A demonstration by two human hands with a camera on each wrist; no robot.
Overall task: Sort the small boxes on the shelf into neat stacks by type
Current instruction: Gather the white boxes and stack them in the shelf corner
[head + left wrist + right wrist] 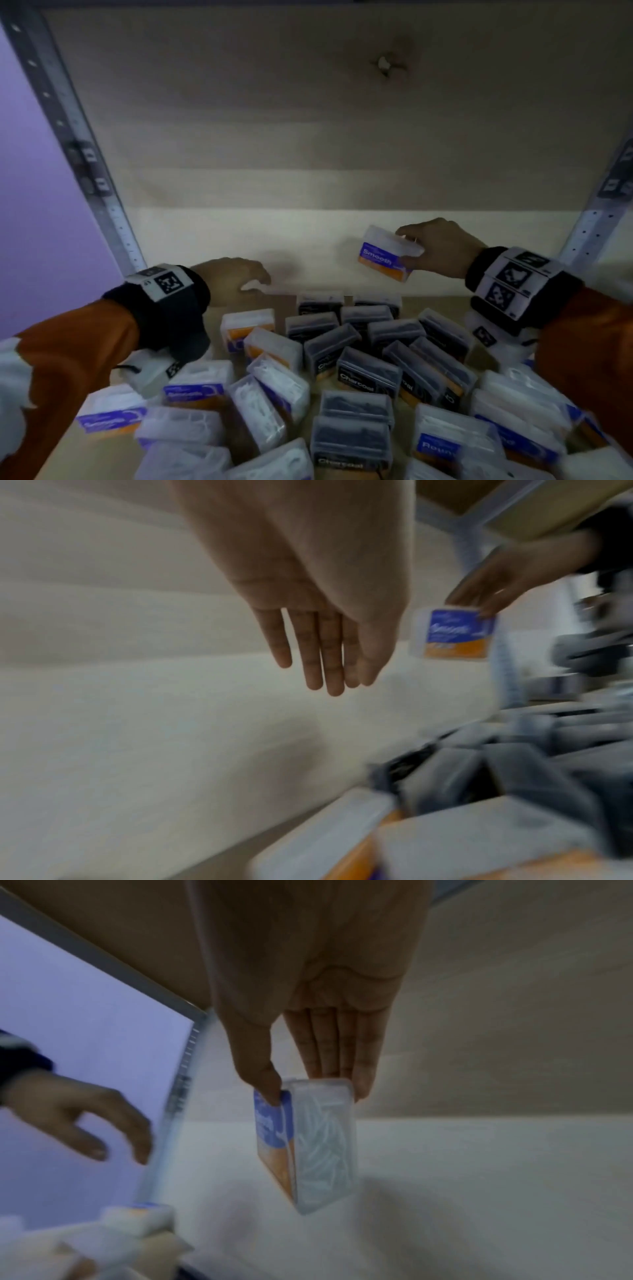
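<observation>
Head view looks down; wrist views, close, share the shelf [308, 240].

The Smooth box [388, 254] is clear plastic with a blue and orange label, tilted, held in the air above the shelf board [102, 442]. Below it many small boxes lie unsorted: dark Charcoal boxes [368, 373] in the middle, white boxes [263, 407] around them.
</observation>
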